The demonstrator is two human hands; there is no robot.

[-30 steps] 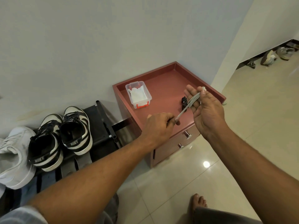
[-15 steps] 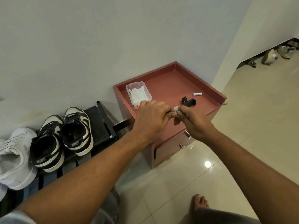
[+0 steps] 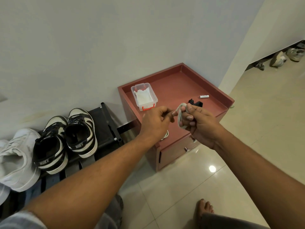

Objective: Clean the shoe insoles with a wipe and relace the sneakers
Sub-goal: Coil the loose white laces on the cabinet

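Lace (image 3: pixel 180 113) coiled round fingers of right hand (image 3: pixel 198 123) above desk (image 3: pixel 181 83); free end pinched in left hand (image 3: pixel 156 121). Wind flat, under even tension, without twists. Sneakers (image 3: pixel 79 129) on rack (image 3: pixel 108 124), left of desk.

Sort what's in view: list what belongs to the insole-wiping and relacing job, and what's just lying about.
Job: pale shoelace looped in the right hand, its end pinched by the left hand; box of wipes; white sneaker, probably.

Lying about: battery; small black object; black-and-white sneakers, already laced; shoes by the far wall.
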